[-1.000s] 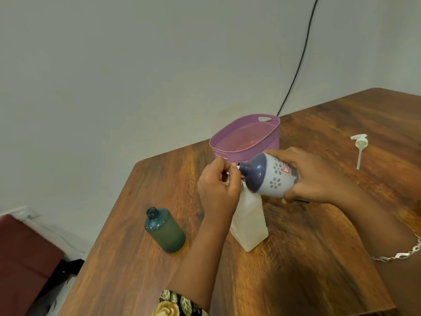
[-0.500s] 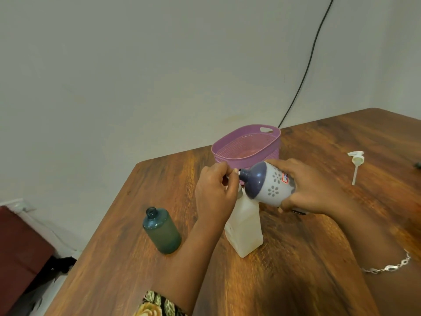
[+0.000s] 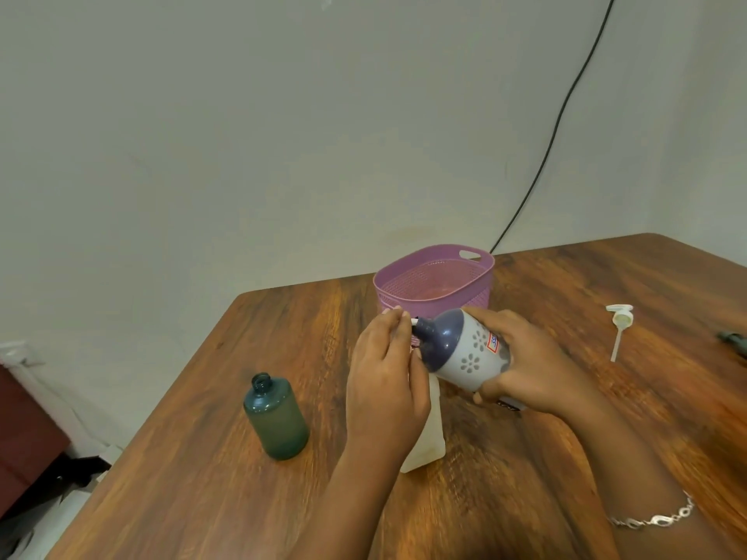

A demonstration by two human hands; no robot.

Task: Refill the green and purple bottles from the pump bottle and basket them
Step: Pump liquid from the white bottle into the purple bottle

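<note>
Your basket (image 3: 436,276) looked like matt purple plastic w/ fine mesh walls. The table (image 3: 202,478) under it was dark wood grain, smooth, semi-gloss. Left of the basket & nearer you, the green bottle (image 3: 277,418) was frosted, translucent plastic. In front of the basket, the purple bottle (image 3: 461,349) had a smooth satin top & pale matt body. The pump bottle (image 3: 428,442) below was milky plastic. Right of the basket, the pump head (image 3: 620,321) was white plastic.

The left hand (image 3: 384,381) hides what is probably the neck of the white bottle (image 3: 426,448).
</note>
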